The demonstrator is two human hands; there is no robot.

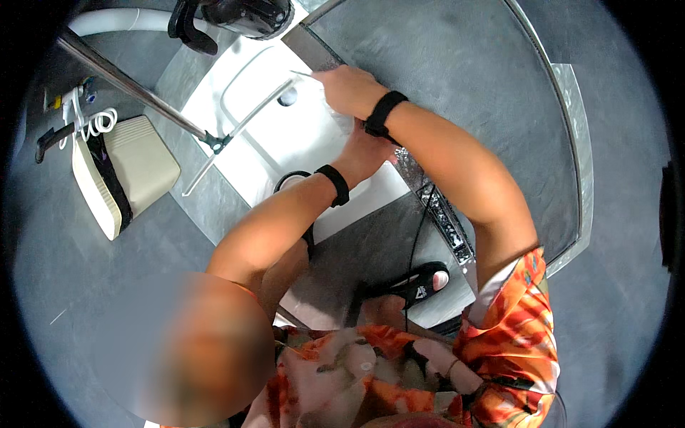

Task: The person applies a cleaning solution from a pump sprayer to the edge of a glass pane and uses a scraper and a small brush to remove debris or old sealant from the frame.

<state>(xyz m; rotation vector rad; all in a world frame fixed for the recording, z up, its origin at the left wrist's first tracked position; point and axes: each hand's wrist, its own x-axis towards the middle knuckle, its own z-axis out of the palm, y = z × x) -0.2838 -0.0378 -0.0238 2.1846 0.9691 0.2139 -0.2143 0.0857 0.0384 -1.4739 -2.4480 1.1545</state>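
Note:
My right hand [351, 90] reaches over the near corner of a white panel [250, 93], beside the edge of a large grey surface [442, 64]. Its fingers are closed, and a thin pale sliver [302, 73] juts out at the fingertips; what it is, I cannot make out. Just below, my left hand [364, 153] rests at the border between the white panel and the grey surface. The right wrist partly covers its fingers, so its grip is unclear. Both wrists wear black bands.
A metal pole [135, 85] with a black clamp [216, 143] crosses the panel's left side. At left stand a cream box [139, 157] and a coiled white cable [100, 123]. A black object [250, 16] sits at the top. My foot in a black slide [421, 285] is below.

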